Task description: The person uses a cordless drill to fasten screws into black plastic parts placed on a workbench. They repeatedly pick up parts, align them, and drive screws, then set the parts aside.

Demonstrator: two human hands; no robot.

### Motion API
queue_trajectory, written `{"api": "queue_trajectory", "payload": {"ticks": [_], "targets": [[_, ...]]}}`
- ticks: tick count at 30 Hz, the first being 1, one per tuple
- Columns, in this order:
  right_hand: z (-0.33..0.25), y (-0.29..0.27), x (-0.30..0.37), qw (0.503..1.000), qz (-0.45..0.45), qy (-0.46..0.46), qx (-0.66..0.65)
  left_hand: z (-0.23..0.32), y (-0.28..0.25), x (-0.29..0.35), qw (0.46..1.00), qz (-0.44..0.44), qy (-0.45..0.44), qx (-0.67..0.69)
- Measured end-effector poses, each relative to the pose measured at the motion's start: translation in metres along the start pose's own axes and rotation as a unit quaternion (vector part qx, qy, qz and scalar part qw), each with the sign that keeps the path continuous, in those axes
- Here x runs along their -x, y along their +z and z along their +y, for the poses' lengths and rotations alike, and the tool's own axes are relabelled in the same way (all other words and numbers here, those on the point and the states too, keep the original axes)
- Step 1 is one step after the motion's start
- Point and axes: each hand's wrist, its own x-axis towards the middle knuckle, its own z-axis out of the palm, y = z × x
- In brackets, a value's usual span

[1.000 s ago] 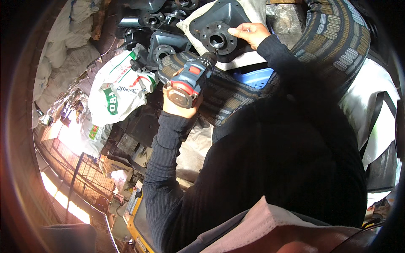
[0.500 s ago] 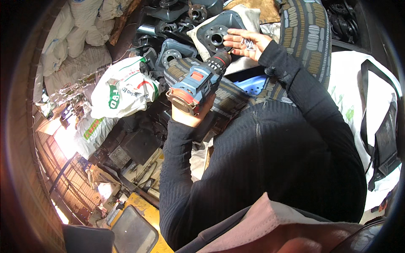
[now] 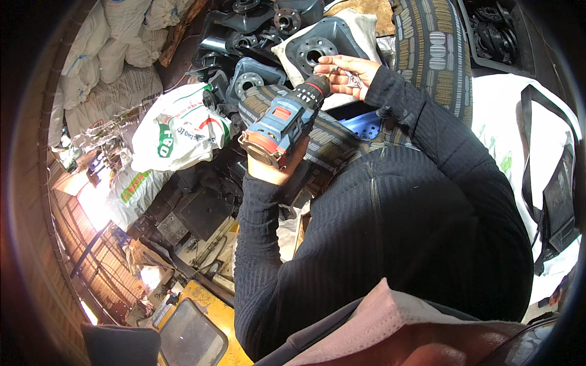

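Note:
My left hand (image 3: 274,173) is wrapped round the grip of a blue and red cordless drill (image 3: 279,126), whose black chuck points up and to the right. At the chuck's tip is my right hand (image 3: 360,72), palm turned up and fingers curled over several small silvery screws (image 3: 352,80). Its fingertips are close to the front of the chuck; whether they touch it I cannot tell. Just beyond them lies a grey metal housing (image 3: 336,38) with a round, holed flange, resting on a whitish cloth (image 3: 364,22).
More dark flanged metal parts (image 3: 246,80) are heaped at the upper left. A patterned, padded fabric roll (image 3: 432,55) curves down the right, with a blue perforated piece (image 3: 364,125) near it. White plastic bags (image 3: 177,131) lie left, and a black crate (image 3: 482,61) stands far right.
My right hand has drawn slightly left and its fingers have curled from a flatter palm around the screws, toward the chuck. The drill has shifted only a little.

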Motion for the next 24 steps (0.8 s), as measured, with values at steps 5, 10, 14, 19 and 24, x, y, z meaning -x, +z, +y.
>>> {"api": "queue_trajectory", "payload": {"ticks": [5, 10, 14, 19, 24], "targets": [[0.005, -0.003, -0.004, 0.999, 0.039, 0.017, 0.017, 0.002, 0.001, -0.012, 0.988, -0.014, 0.083, -0.126], [0.002, -0.002, 0.004, 0.995, 0.085, 0.004, 0.052, -0.012, 0.004, -0.016, 0.993, -0.043, 0.057, -0.097], [0.0, -0.058, -0.01, 0.966, 0.218, -0.051, 0.131, -0.01, -0.004, -0.025, 0.997, -0.047, 0.031, -0.055], [-0.006, -0.061, -0.04, 0.909, 0.289, -0.134, 0.269, -0.035, 0.01, -0.037, 0.996, -0.073, -0.057, 0.012], [0.001, -0.07, -0.069, 0.866, 0.299, -0.133, 0.377, -0.045, 0.016, -0.06, 0.987, -0.143, -0.061, -0.051]]}}
